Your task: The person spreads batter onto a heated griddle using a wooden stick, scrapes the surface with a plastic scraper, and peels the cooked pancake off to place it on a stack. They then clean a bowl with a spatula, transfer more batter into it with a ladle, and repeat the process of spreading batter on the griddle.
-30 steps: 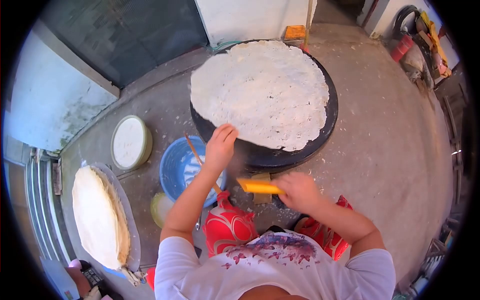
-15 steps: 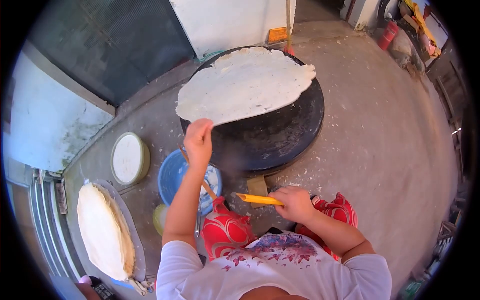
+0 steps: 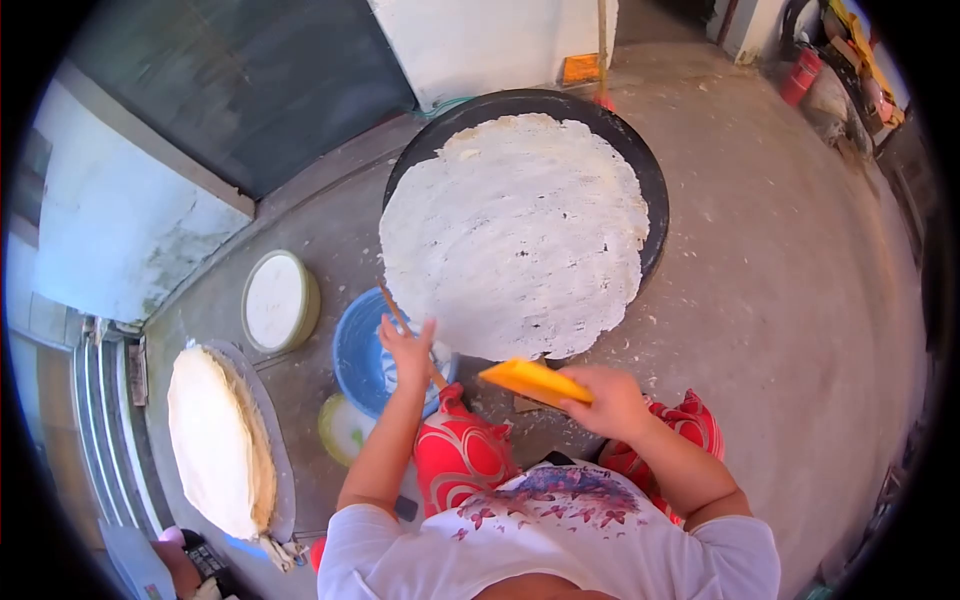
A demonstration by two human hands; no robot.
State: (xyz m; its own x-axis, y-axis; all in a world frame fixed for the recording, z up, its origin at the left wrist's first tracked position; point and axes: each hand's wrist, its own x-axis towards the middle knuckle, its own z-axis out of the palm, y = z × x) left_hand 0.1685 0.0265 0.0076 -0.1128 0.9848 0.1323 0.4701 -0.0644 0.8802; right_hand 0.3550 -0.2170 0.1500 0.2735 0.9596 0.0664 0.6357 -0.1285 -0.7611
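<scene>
The left hand, fingers spread, is touching the near edge of the thin flatbread, though whether it is gripping cannot be told. The flatbread is overhanging the black griddle. The right hand is clasping a yellow scraper.

Ahead of me the pancake lies over the griddle, with the scraper at its near edge. The basin sits near left, the lidded pot beyond it, and the pancake stack on its tray leftmost.
</scene>
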